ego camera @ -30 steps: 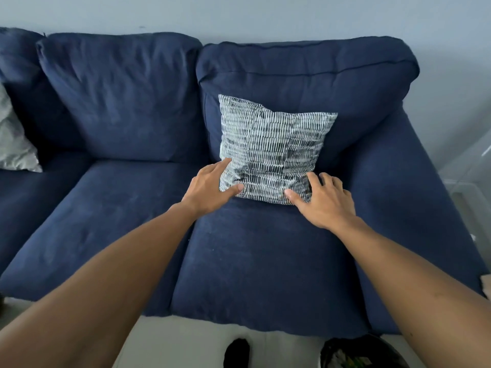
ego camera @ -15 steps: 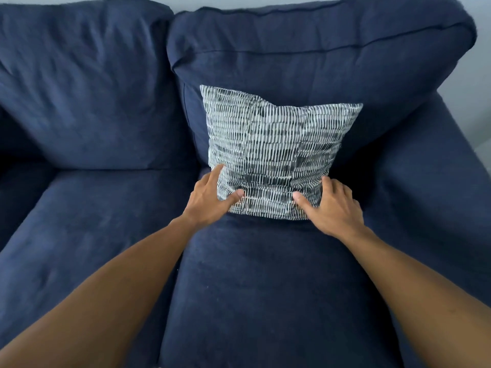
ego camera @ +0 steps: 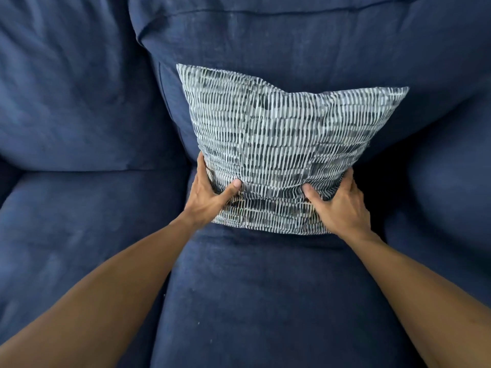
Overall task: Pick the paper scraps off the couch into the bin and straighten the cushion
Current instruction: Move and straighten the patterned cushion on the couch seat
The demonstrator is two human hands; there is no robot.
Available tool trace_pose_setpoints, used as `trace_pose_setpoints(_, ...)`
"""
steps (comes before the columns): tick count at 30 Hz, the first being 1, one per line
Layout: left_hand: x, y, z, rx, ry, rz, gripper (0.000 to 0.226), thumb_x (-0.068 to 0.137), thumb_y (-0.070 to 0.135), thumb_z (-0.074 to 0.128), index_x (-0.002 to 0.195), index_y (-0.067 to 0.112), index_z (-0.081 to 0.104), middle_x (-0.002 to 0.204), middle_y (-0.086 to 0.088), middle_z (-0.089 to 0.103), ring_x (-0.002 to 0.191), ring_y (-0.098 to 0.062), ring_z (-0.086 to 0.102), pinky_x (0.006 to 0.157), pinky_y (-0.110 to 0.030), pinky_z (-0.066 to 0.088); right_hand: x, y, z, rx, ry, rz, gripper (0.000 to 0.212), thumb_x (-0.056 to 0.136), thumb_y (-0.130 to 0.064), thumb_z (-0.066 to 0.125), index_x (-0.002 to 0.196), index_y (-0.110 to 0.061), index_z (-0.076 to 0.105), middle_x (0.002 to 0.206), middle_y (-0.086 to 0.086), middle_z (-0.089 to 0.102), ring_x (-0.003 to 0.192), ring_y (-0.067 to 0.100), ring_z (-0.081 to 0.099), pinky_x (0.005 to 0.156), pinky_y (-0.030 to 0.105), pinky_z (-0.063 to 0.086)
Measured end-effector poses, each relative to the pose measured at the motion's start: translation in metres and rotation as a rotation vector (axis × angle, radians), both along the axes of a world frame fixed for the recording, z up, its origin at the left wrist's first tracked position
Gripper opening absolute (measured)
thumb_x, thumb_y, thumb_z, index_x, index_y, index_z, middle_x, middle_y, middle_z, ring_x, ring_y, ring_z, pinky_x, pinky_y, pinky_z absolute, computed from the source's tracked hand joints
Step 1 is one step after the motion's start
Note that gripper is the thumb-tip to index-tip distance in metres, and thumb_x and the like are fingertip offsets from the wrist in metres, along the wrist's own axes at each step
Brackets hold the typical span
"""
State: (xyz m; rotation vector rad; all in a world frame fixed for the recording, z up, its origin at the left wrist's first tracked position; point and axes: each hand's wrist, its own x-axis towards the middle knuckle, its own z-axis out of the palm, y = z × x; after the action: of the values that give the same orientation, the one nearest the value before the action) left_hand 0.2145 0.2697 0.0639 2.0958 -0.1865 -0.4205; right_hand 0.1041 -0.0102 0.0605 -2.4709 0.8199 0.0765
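A grey-and-white striped cushion (ego camera: 279, 144) leans against the back cushion of the dark blue couch (ego camera: 79, 221), standing on the right-hand seat. My left hand (ego camera: 210, 195) grips its lower left corner, thumb pressed into the front and fingers wrapped behind the edge. My right hand (ego camera: 340, 203) grips the lower right corner the same way. The fabric is bunched between my two thumbs. The cushion's top edge slopes down toward the right. No paper scraps and no bin are in view.
The couch's back cushions (ego camera: 305, 35) fill the top of the view. The left seat (ego camera: 87, 235) lies beside my left arm. The couch's right arm (ego camera: 457, 195) rises just right of the cushion.
The view has come much closer to the couch. Both hands went from resting flat at the cushion's lower corners to gripping them, bunching the fabric. The bin has left the view.
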Motion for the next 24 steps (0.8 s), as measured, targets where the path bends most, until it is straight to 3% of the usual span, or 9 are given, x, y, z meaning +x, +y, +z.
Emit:
trace_pose_setpoints(4, 0.008, -0.005, -0.002, 0.024, 0.081, 0.027, 0.126, 0.068, 0.088, 0.057, 0.152, 0.040, -0.022, 0.168, 0.001, 0.009, 0.151, -0.014, 0.015, 0.120, -0.040, 0.018, 0.009, -0.004, -0.010, 0.181, -0.011, -0.065, 0.139, 0.055, -0.104, 0.039, 0.156, -0.023, -0.013, 0.165, 0.012, 0.018, 0.145, 0.037, 0.029, 0.110, 0.059, 0.033)
trace_pose_setpoints(7, 0.013, -0.009, 0.000, 0.084, 0.127, 0.054, 0.129, 0.063, 0.093, 0.053, 0.153, 0.037, -0.021, 0.155, -0.019, 0.038, 0.136, -0.023, 0.046, 0.107, -0.038, 0.031, 0.013, -0.004, -0.013, 0.283, -0.027, -0.095, 0.139, 0.056, -0.103, 0.043, 0.155, -0.026, -0.018, 0.166, 0.013, 0.009, 0.150, 0.036, 0.019, 0.115, 0.056, 0.023)
trace_pose_setpoints(9, 0.014, -0.011, 0.002, 0.077, 0.121, 0.084, 0.131, 0.063, 0.092, 0.054, 0.156, 0.031, -0.015, 0.137, -0.008, 0.055, 0.118, -0.010, 0.056, 0.105, -0.038, 0.035, 0.014, -0.003, -0.012, 0.315, -0.029, -0.124, 0.140, 0.056, -0.103, 0.042, 0.155, -0.025, -0.017, 0.167, 0.012, 0.007, 0.151, 0.034, 0.016, 0.117, 0.054, 0.021)
trace_pose_setpoints(11, 0.012, -0.010, 0.005, 0.069, 0.084, 0.101, 0.130, 0.064, 0.091, 0.054, 0.158, 0.027, -0.008, 0.105, 0.014, 0.054, 0.079, 0.015, 0.050, 0.093, -0.019, 0.038, 0.013, -0.002, -0.007, 0.327, -0.019, -0.154, 0.141, 0.054, -0.104, 0.042, 0.156, -0.024, -0.015, 0.167, 0.011, 0.005, 0.151, 0.034, 0.015, 0.117, 0.054, 0.021)
trace_pose_setpoints(12, 0.012, -0.009, 0.006, 0.073, 0.072, 0.109, 0.130, 0.064, 0.092, 0.054, 0.158, 0.026, -0.005, 0.097, 0.017, 0.052, 0.068, 0.017, 0.049, 0.084, -0.012, 0.039, 0.012, -0.002, -0.005, 0.328, -0.023, -0.157, 0.141, 0.055, -0.104, 0.042, 0.156, -0.023, -0.012, 0.167, 0.011, 0.007, 0.150, 0.035, 0.017, 0.116, 0.053, 0.023)
trace_pose_setpoints(14, 0.008, -0.008, 0.010, 0.061, 0.071, 0.119, 0.128, 0.062, 0.094, 0.054, 0.158, 0.027, 0.002, 0.103, 0.009, 0.061, 0.082, 0.007, 0.061, 0.082, -0.017, 0.042, 0.007, 0.001, 0.002, 0.326, -0.078, -0.140, 0.136, 0.058, -0.101, 0.045, 0.157, -0.023, -0.002, 0.163, 0.011, 0.020, 0.146, 0.035, 0.027, 0.114, 0.047, 0.027)
trace_pose_setpoints(17, 0.001, -0.006, 0.015, -0.006, 0.050, 0.128, 0.113, 0.063, 0.091, 0.059, 0.153, 0.036, 0.017, 0.142, 0.000, 0.055, 0.125, -0.022, 0.055, 0.106, -0.039, 0.042, -0.003, 0.006, 0.014, 0.318, -0.157, -0.123, 0.127, 0.062, -0.098, 0.047, 0.155, -0.018, 0.014, 0.145, 0.013, 0.048, 0.132, 0.035, 0.047, 0.112, 0.045, 0.036)
trace_pose_setpoints(21, -0.017, -0.004, 0.034, -0.065, 0.019, 0.140, 0.105, 0.065, 0.089, 0.061, 0.149, 0.036, 0.027, 0.139, 0.014, 0.052, 0.129, -0.015, 0.049, 0.110, -0.040, 0.039, -0.016, 0.011, 0.035, 0.277, -0.178, -0.108, 0.110, 0.064, -0.097, 0.047, 0.141, -0.020, 0.033, 0.107, 0.014, 0.063, 0.104, 0.037, 0.063, 0.100, 0.052, 0.050)
trace_pose_setpoints(24, -0.033, 0.000, 0.049, -0.089, -0.002, 0.155, 0.094, 0.067, 0.086, 0.062, 0.143, 0.036, 0.037, 0.130, 0.019, 0.058, 0.125, -0.012, 0.053, 0.108, -0.035, 0.041, -0.030, 0.016, 0.050, 0.269, -0.212, -0.085, 0.105, 0.066, -0.096, 0.047, 0.137, -0.019, 0.037, 0.102, 0.006, 0.064, 0.098, 0.034, 0.064, 0.095, 0.047, 0.052)
